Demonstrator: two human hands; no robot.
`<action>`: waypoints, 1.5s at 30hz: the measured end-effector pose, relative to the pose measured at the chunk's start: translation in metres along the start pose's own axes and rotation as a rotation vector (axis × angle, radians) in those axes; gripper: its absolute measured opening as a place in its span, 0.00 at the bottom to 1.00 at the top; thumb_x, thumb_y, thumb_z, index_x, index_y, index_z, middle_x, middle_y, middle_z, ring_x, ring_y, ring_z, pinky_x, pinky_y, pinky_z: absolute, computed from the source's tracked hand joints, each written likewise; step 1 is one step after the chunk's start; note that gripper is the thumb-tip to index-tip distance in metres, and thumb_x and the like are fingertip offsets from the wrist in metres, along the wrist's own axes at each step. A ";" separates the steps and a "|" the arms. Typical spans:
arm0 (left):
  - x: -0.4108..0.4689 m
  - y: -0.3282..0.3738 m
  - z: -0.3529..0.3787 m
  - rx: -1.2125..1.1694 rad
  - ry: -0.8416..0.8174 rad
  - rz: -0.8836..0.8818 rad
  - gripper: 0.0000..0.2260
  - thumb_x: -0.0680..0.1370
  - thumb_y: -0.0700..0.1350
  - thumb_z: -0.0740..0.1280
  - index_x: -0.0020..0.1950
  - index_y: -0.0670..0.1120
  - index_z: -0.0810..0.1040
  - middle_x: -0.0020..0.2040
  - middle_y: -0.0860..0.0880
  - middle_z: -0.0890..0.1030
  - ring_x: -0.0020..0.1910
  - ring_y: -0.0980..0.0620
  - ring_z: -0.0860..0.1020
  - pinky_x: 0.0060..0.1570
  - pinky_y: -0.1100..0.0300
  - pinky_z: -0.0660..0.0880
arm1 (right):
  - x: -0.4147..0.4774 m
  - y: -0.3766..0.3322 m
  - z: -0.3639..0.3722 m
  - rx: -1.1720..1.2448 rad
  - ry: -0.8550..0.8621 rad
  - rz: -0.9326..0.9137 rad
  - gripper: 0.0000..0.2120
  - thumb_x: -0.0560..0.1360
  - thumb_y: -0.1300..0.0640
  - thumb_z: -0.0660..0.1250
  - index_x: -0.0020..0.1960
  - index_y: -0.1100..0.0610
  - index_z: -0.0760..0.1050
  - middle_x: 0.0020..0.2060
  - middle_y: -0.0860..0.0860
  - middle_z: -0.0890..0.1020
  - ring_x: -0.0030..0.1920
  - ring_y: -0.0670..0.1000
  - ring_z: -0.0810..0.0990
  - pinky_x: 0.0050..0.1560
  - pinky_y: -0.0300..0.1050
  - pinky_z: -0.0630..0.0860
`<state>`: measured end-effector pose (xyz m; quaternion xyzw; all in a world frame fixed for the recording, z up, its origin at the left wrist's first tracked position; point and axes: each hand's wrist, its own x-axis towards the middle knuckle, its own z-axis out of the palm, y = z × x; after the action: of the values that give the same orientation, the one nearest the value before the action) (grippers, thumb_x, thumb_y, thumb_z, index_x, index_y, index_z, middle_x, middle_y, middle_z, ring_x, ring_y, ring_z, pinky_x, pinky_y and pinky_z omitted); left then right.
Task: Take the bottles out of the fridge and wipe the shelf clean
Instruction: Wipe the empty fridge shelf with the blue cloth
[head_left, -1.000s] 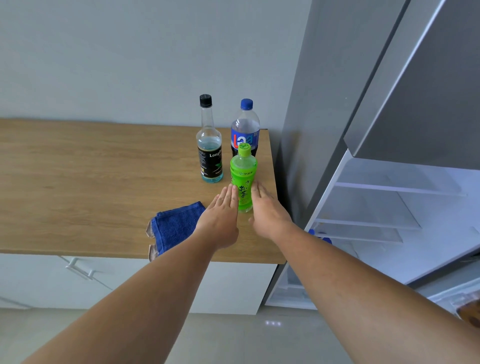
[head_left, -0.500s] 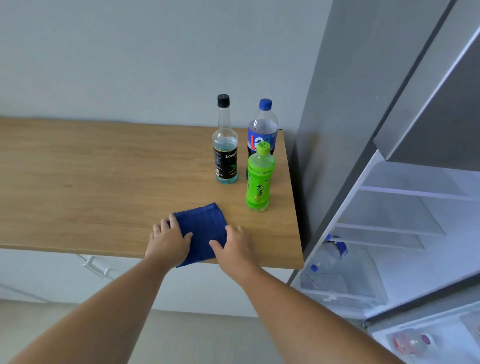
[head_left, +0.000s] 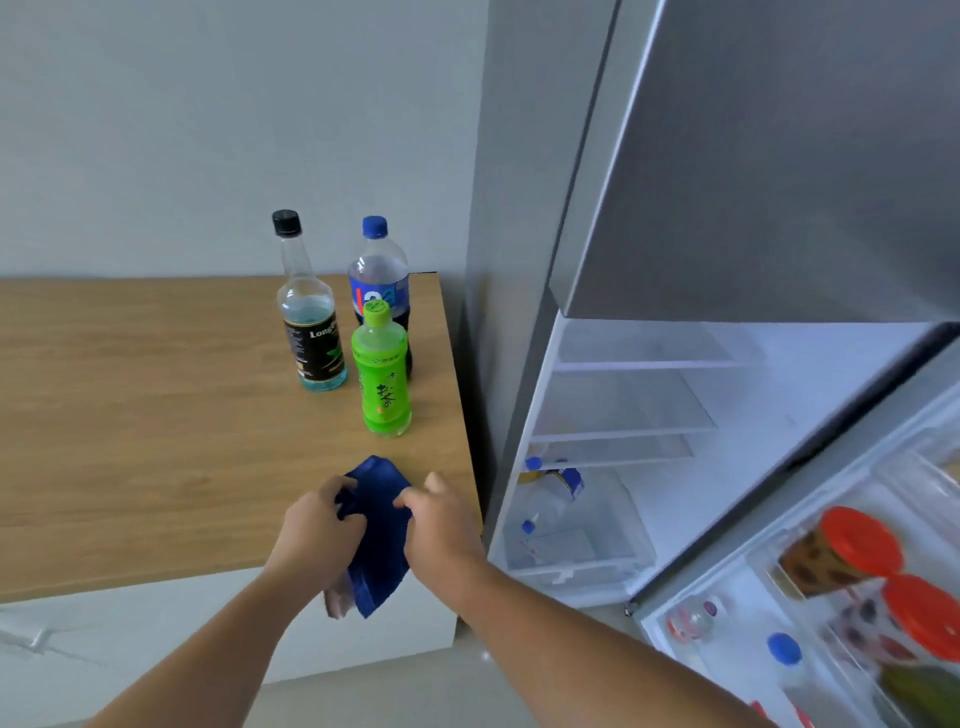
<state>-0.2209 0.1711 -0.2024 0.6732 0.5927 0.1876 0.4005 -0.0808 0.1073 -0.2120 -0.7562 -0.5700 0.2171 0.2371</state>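
Three bottles stand near the right end of the wooden counter: a clear bottle with a black cap, a dark cola bottle with a blue cap and a green tea bottle in front. A dark blue cloth hangs lifted off the counter's front edge. My left hand grips its left side and my right hand pinches its right side. The open fridge on the right shows bare glass shelves.
A clear drawer low in the fridge holds bottles with blue caps. The door rack at the lower right carries red-lidded jars and small bottles. A white cabinet sits under the counter. The grey fridge side wall stands right beside the counter's end.
My hands left the green bottle, came down on the blue cloth and have lifted it off the counter edge. The view has swung right toward the fridge.
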 end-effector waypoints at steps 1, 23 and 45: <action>-0.007 0.013 0.016 0.000 -0.015 0.075 0.19 0.73 0.35 0.62 0.62 0.50 0.76 0.53 0.49 0.80 0.47 0.48 0.78 0.38 0.60 0.72 | -0.007 0.016 -0.013 -0.017 0.019 -0.022 0.16 0.75 0.65 0.60 0.60 0.54 0.77 0.57 0.54 0.72 0.55 0.56 0.74 0.52 0.45 0.73; 0.106 0.195 0.349 0.046 -0.045 0.540 0.19 0.74 0.31 0.60 0.54 0.53 0.78 0.50 0.54 0.72 0.45 0.56 0.75 0.44 0.69 0.69 | 0.063 0.383 -0.200 -0.161 0.421 0.057 0.14 0.75 0.68 0.60 0.44 0.51 0.75 0.44 0.50 0.65 0.45 0.53 0.69 0.40 0.45 0.72; 0.215 0.192 0.435 0.462 0.057 0.752 0.23 0.84 0.51 0.57 0.78 0.46 0.62 0.78 0.48 0.61 0.74 0.50 0.61 0.72 0.58 0.58 | 0.172 0.487 -0.186 -0.438 0.619 0.215 0.19 0.79 0.48 0.57 0.61 0.58 0.77 0.65 0.57 0.73 0.63 0.59 0.67 0.63 0.50 0.68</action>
<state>0.2685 0.2411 -0.3690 0.9084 0.3438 0.2012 0.1269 0.4448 0.1371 -0.3696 -0.8740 -0.4217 -0.1245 0.2068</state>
